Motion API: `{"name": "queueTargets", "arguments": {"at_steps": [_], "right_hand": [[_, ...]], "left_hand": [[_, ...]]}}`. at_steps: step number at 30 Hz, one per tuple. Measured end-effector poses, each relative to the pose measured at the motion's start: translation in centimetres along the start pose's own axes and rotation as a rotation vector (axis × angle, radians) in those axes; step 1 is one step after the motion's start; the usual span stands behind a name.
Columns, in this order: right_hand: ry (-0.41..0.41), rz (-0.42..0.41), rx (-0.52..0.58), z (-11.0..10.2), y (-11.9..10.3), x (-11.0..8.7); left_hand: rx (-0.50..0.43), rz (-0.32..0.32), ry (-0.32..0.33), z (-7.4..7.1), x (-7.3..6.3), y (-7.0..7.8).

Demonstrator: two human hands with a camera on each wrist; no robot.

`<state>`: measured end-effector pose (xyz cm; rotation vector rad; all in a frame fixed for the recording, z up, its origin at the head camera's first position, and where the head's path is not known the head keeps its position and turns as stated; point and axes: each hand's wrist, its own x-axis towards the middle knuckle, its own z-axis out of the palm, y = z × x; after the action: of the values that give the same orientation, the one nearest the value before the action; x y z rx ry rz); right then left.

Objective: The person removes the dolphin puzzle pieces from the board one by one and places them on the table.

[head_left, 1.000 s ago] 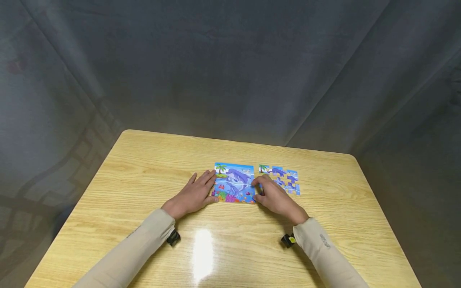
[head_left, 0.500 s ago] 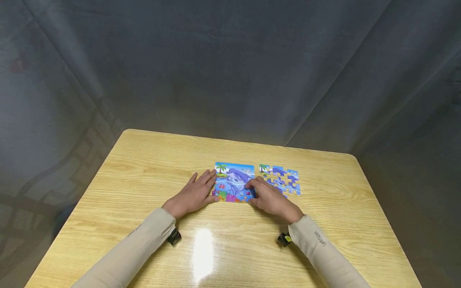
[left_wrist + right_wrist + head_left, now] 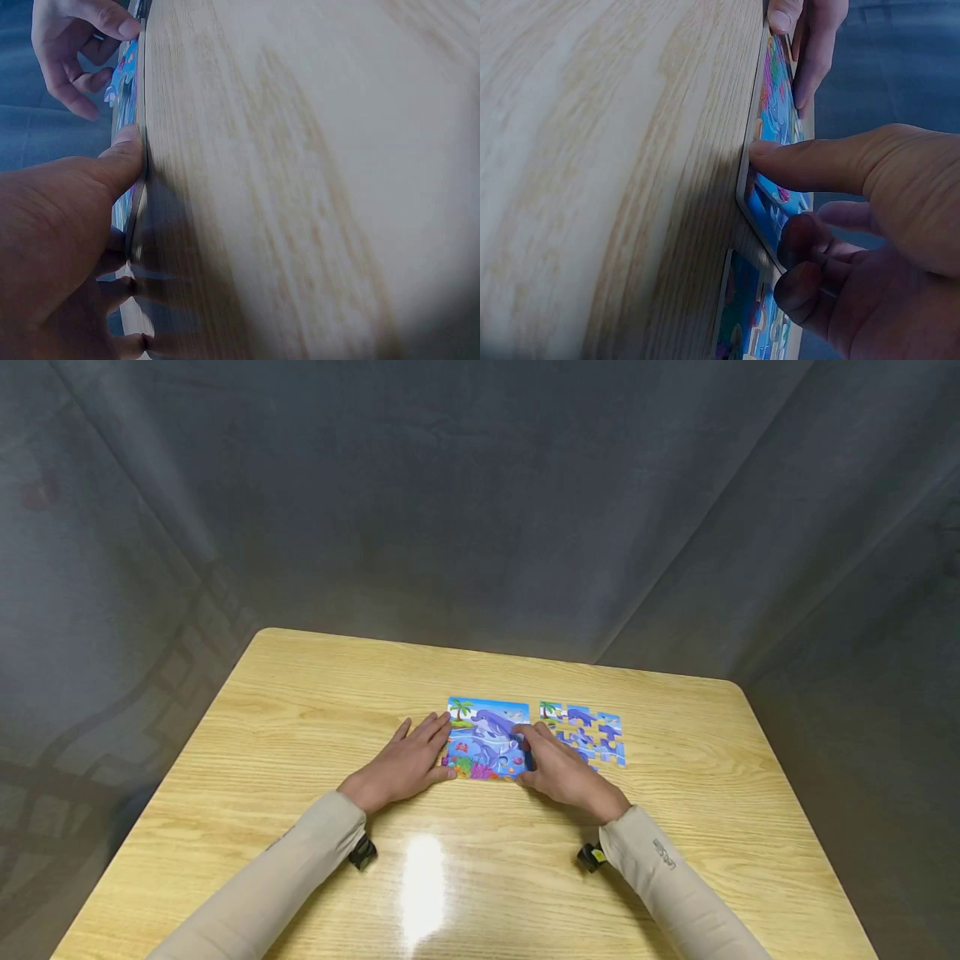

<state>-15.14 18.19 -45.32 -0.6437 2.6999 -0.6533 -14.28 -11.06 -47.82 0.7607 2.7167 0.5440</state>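
Note:
In the head view a dolphin jigsaw puzzle [image 3: 480,739] lies on the wooden table, its picture whole except around my right fingers. My left hand [image 3: 405,764] steadies its left edge with fingers spread and fairly straight; the thumb [image 3: 127,146] rests by the near left corner. Over the puzzle's right part, my right hand [image 3: 562,768] pinches a puzzle piece [image 3: 776,184] of the near right corner. The piece tilts up from the board, my thumb at its near edge. My right hand hides part of the corner.
Close to the right of the puzzle lies a second group of dolphin puzzle pieces [image 3: 609,752], joined loosely with gaps, partly behind my right hand. The table [image 3: 337,685] ends at a dark grey curtain [image 3: 450,527] at the back.
My right hand has moved left from the puzzle's right edge onto its right part, and the corner piece now tilts up in its fingers. My left hand has stayed put.

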Motion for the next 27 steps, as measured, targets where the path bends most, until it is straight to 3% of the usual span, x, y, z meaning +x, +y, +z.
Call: {"name": "queueTargets", "arguments": {"at_steps": [9, 18, 27], "right_hand": [[0.042, -0.034, 0.036, -0.1, 0.0, 0.0], [0.079, -0.096, 0.165, -0.6, 0.2, -0.2], [0.045, -0.055, 0.198, -1.0, 1.1, -0.9]], "left_hand": [[0.019, -0.004, -0.012, 0.0, 0.0, 0.1], [0.034, -0.004, 0.006, 0.0, 0.0, 0.2], [0.035, -0.007, -0.001, 0.2, 0.1, 0.1]]}}
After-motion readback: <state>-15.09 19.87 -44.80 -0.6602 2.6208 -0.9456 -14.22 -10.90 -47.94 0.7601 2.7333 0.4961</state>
